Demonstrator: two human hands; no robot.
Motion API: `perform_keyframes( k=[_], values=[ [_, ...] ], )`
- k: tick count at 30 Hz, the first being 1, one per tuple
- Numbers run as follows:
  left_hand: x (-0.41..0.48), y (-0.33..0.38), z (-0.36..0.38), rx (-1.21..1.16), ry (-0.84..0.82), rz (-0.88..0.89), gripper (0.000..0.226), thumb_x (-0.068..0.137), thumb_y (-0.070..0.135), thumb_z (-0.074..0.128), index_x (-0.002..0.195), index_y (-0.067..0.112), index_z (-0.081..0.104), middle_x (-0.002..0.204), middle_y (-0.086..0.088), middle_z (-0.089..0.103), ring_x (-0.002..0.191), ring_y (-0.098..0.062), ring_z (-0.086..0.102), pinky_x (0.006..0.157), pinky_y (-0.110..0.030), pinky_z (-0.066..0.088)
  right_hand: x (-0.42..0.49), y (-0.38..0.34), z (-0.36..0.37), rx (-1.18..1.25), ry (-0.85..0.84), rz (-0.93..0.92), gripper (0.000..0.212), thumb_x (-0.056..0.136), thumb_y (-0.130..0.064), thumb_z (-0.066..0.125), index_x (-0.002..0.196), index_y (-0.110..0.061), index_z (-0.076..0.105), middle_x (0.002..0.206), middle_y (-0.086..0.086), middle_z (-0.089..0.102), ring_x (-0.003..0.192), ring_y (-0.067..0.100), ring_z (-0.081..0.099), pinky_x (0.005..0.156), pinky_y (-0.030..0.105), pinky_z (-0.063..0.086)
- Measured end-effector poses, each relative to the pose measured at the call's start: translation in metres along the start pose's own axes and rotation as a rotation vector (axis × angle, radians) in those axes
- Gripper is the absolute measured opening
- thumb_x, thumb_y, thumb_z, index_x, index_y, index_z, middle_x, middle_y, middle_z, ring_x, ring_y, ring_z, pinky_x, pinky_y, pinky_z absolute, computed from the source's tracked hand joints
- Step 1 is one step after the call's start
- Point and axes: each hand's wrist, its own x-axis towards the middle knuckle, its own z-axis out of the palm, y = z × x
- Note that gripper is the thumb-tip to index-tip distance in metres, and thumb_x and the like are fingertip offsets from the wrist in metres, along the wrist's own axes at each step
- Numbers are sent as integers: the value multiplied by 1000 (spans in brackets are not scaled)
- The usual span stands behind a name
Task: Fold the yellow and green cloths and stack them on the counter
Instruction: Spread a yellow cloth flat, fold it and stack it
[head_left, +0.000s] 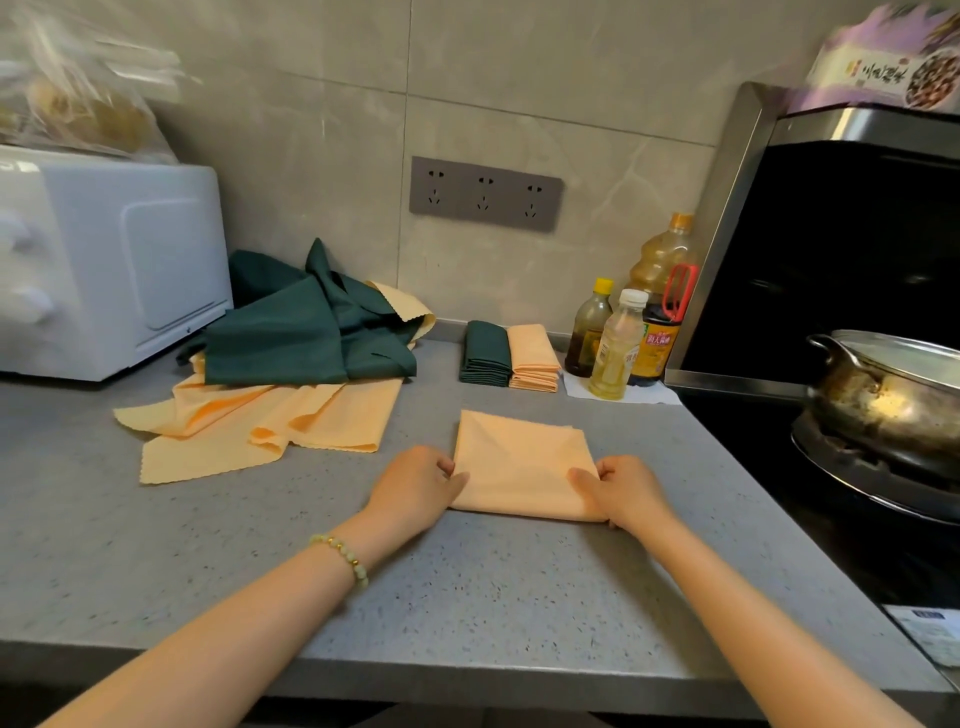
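Note:
A yellow cloth (519, 457), folded into a rough square, lies on the grey counter (467, 597) in front of me. My left hand (415, 488) pinches its left edge with curled fingers. My right hand (628, 491) grips its right edge near the front corner. Farther back stand two stacks of folded cloths side by side: a green stack (485, 353) and a yellow stack (535, 358). To the left lies a loose heap, with green cloths (311, 332) on top of unfolded yellow cloths (260, 421).
A white microwave (104, 270) stands at the back left. Three bottles (623, 332) of oil and sauce stand by the wall at the right. A black stove with a metal pot (883, 395) fills the right side. A socket strip (485, 193) is on the tiled wall.

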Motion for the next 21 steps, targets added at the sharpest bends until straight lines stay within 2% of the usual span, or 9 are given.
perform_keyframes(
  k=[2,5,10,14,17,19,21],
  values=[
    [-1,2,0,1,8,-25,23,94,33,57,103,14,66,100,-3,66,93,-18,59,81,-28,46,-1,-3,-1,-20,6,11,36,90,-35,58,61,-16,46,61,1,46,56,14,43,54,28,32],
    [-1,4,1,2,6,-52,22,95,31,55,104,14,65,106,-2,65,100,-18,58,82,-28,44,-3,-4,1,-54,24,2,35,91,-34,57,62,-17,45,60,-2,43,56,11,40,51,26,27],
    [-3,1,1,-4,-43,-70,19,94,31,56,90,16,65,101,0,63,100,-17,57,80,-26,40,-8,-4,6,-88,65,-5,26,91,-33,55,73,-15,52,64,-1,46,58,11,42,53,26,30],
    [-7,-1,1,-36,-61,-58,20,94,32,56,97,16,68,102,6,56,107,-15,54,82,-23,36,-11,-1,5,-47,63,-15,22,89,-31,56,74,-16,51,66,-2,48,60,11,44,52,25,31],
    [-8,3,-4,-40,-103,-69,25,95,32,55,92,14,72,96,3,59,94,-14,55,78,-23,37,-13,-2,3,-56,54,-8,21,89,-36,56,82,-17,49,71,-4,49,63,9,45,52,24,31],
    [-7,7,-11,-18,-137,-90,32,95,36,54,91,11,73,97,-6,68,89,-16,59,76,-27,44,-15,-4,1,-112,100,-10,26,91,-42,54,90,-18,46,76,-5,49,67,10,46,53,25,32],
    [-8,15,-20,91,-100,-92,35,95,43,50,102,12,65,104,-7,67,95,-19,61,81,-31,48,-18,-7,-2,-204,235,-67,28,92,-44,51,101,-18,44,88,-5,51,76,11,49,56,25,36]
  ],
)
